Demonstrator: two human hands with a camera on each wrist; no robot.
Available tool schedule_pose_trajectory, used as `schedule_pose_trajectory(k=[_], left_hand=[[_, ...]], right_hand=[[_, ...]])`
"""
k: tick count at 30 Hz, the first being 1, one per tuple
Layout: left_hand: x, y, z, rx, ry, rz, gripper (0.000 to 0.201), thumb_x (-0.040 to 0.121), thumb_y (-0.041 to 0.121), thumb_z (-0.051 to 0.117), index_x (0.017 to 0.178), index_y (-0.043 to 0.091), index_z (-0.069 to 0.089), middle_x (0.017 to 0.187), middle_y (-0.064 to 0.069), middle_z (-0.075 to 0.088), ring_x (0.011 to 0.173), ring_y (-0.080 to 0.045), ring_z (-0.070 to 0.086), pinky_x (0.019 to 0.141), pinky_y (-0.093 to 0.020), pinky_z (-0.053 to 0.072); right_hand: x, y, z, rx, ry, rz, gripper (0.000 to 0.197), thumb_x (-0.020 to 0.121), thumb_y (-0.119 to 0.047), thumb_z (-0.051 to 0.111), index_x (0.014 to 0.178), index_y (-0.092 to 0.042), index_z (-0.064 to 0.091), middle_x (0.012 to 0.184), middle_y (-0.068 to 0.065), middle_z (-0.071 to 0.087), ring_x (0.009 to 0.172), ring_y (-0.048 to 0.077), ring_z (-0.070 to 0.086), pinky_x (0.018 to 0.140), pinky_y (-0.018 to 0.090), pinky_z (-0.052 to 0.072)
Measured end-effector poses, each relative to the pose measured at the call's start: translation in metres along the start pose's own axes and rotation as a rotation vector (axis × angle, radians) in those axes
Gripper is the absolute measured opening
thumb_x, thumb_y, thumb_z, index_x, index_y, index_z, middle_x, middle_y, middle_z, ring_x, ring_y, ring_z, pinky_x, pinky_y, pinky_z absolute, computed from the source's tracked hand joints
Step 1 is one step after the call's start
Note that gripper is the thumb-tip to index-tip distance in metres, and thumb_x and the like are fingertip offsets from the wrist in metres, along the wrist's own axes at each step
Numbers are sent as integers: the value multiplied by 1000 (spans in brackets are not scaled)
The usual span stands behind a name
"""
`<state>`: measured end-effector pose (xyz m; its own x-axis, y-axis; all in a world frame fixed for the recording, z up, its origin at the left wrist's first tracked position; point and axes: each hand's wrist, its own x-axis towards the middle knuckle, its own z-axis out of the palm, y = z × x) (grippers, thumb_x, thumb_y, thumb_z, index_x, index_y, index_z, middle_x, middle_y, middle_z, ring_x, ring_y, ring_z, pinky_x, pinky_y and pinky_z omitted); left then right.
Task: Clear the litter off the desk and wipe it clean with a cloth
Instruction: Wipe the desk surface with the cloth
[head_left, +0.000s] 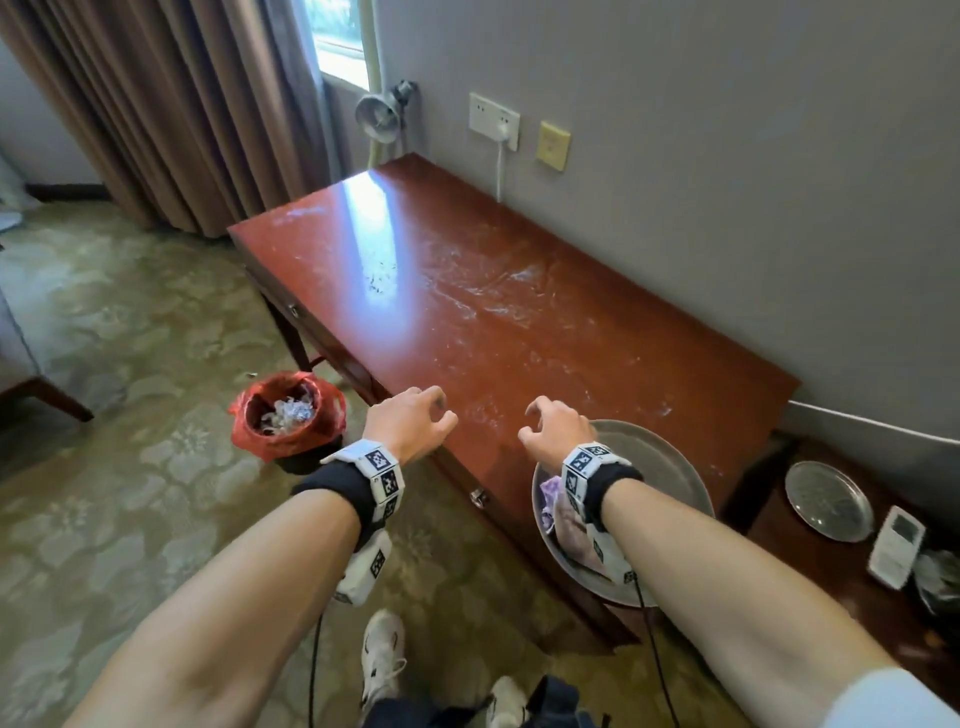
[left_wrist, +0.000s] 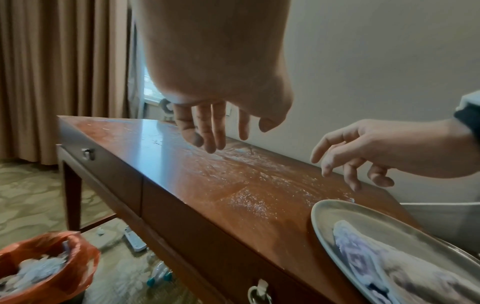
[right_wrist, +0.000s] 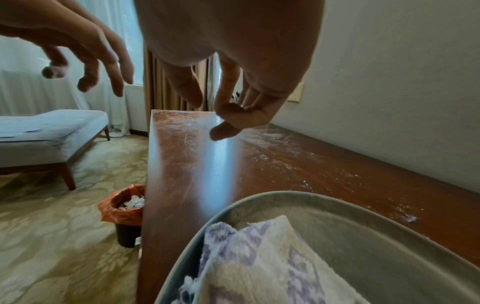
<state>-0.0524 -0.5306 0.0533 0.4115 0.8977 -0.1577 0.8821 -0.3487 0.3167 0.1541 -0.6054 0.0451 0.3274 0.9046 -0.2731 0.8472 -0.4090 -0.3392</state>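
Desk (head_left: 467, 291) streaked, cloth (right_wrist: 259, 257) waiting in the basin (head_left: 670, 467).
White smears are glinting across the red-brown top; the purple-patterned cloth is lying crumpled in the grey basin at the desk's near right corner.

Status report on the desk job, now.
Left hand and right hand open, empty, above desk. Cloth in basin. White smears remain. Nothing blocking.

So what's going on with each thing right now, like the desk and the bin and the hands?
desk: bare of litter, streaked with whitish smears, not yet wiped.
cloth: crumpled in the basin, untouched.
basin: on the desk's near right corner, jutting over the edge.
bin: on the floor by the desk, red-lined, holding crumpled paper.
left hand: empty, fingers loose, above the desk.
right hand: empty, fingers loose, above the basin's rim.
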Motion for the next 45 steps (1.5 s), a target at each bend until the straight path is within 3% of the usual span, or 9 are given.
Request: schedule_pose_trajectory(k=[10, 14, 18, 22, 25, 29, 34, 38, 45], left_hand=[[113, 30, 5, 45, -210, 409, 30, 92, 51, 46, 110, 32, 60, 106, 2, 58, 94, -23, 62, 82, -34, 46], [123, 55, 16, 69, -276, 573, 34, 93, 52, 44, 116, 31, 59, 110, 0, 59, 96, -25, 62, 82, -35, 48], [123, 75, 37, 103, -338, 693, 35, 95, 52, 43, 121, 31, 57, 113, -1, 58, 97, -25, 61, 77, -32, 44], [115, 91, 58, 108, -386, 780, 36, 94, 52, 44, 120, 30, 57, 110, -1, 59, 98, -25, 61, 80, -36, 50], [104, 100, 74, 121, -446, 849, 36, 93, 50, 47, 122, 29, 56, 116, -1, 57, 109, -24, 56, 83, -38, 50], [91, 112, 90, 142, -510, 935, 40, 93, 46, 52, 129, 30, 53, 134, 0, 53, 123, -22, 46, 88, -40, 48], [84, 122, 108, 213, -593, 987, 50, 91, 43, 58, 138, 34, 47, 145, -1, 45, 133, -23, 38, 102, -42, 42], [81, 124, 117, 279, -602, 999, 56, 93, 45, 58, 145, 32, 42, 150, -3, 38, 135, -24, 35, 108, -40, 33], [85, 129, 132, 326, -580, 973, 74, 89, 46, 62, 151, 22, 30, 152, -7, 34, 138, -27, 30, 111, -40, 28]], right_hand=[[17, 2, -3, 87, 47, 365, 36, 89, -34, 51, 124, -28, 51, 122, -1, 57, 101, 21, 57, 90, 35, 48], [1, 15, -2, 114, 48, 509, 37, 91, -32, 51, 127, -26, 50, 130, 2, 55, 111, 27, 56, 95, 37, 45], [-18, 34, 2, 179, 66, 617, 34, 92, -38, 53, 125, -29, 51, 131, 0, 53, 109, 25, 58, 94, 37, 47], [-39, 57, 13, 207, 24, 696, 33, 90, -41, 51, 123, -36, 50, 134, -3, 48, 112, 27, 57, 101, 44, 43], [-56, 72, 25, 189, -45, 698, 41, 90, -41, 53, 131, -34, 49, 138, 0, 45, 120, 30, 53, 106, 46, 38], [-70, 84, 43, 116, -111, 628, 62, 88, -57, 55, 144, -36, 40, 151, 0, 36, 138, 29, 33, 115, 45, 26], [-79, 91, 58, 85, -156, 620, 55, 96, -59, 38, 147, -41, 30, 160, -1, 14, 147, 25, 10, 116, 52, 8], [-76, 100, 72, 67, -214, 590, 64, 97, -63, 27, 153, -38, 9, 164, -2, -5, 149, 23, -7, 117, 51, -2], [-68, 113, 93, 2, -229, 564, 71, 96, -64, 25, 154, -35, -6, 162, 4, -15, 148, 28, -16, 117, 52, -3]])
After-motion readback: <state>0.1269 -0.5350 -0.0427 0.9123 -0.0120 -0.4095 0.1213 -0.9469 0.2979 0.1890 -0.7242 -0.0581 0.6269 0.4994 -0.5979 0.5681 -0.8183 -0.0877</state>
